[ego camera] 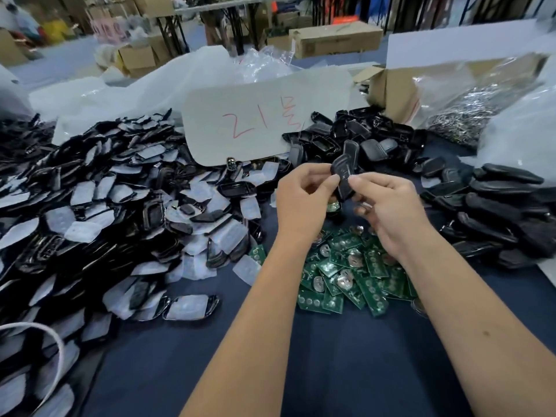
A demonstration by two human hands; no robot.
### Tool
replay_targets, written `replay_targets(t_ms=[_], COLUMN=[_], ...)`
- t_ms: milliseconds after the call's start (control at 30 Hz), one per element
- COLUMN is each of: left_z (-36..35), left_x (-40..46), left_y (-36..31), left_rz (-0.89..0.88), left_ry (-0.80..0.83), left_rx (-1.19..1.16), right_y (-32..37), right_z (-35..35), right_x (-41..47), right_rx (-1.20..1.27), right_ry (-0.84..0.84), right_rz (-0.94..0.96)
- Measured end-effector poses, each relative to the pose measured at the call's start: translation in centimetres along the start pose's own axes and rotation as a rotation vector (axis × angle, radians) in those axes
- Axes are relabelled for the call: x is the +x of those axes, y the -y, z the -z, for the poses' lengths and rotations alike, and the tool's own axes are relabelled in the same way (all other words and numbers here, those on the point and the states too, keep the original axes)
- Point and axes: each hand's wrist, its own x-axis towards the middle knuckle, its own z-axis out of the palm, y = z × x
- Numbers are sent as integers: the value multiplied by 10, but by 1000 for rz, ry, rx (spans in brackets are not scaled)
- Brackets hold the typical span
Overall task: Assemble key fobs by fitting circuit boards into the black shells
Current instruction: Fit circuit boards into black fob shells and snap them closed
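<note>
Both hands hold one black key-fob shell [343, 179] up over the table's middle. My left hand [301, 200] pinches its left edge between thumb and fingers. My right hand [388, 209] grips its right side with the thumb on top. A bit of green circuit board [333, 207] shows just under the shell, between the hands. Below the hands lies a heap of green circuit boards [349, 275] with round silver contacts, on the dark blue table cloth [270, 356].
A big heap of black shell halves with white pads [105, 212] fills the left. More black shells [499, 212] pile up on the right and behind the hands. A white card with red writing [258, 121] stands at the back, beside a cardboard box [397, 88] with metal rings in a bag.
</note>
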Motion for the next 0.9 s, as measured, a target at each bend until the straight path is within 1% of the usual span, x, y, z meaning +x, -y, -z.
replay_targets(t_ms=[67,133,267,400,600,700,767,800,900], left_z=[2,3,4,5,6,7,7,7,7], left_x=[-1,-1,-1,-1,-1,1,2,2,4], left_y=[-2,-3,-3,-6,-11,-14,-14,-13,-12], left_rz=[64,101,146,166,216,207,173,142,2], left_ry=[18,27,88,123,251,250,205,173,59], left_rx=[-124,-169,-191,-203,-239,-232,-194,-154,43], right_y=[1,0,-3,-2,-2,0,1,1,0], right_z=[2,1,3,10,11,11,10,9,8], right_x=[0,-2,-3,0,1,2,2,1,0], right_rx=[29,46,197,264,370,379,297,206,-202], right_ry=[30,35,89,110,152,163,125,91,40], right_rz=[-2,28,19,3,-25,-17,32,73,228])
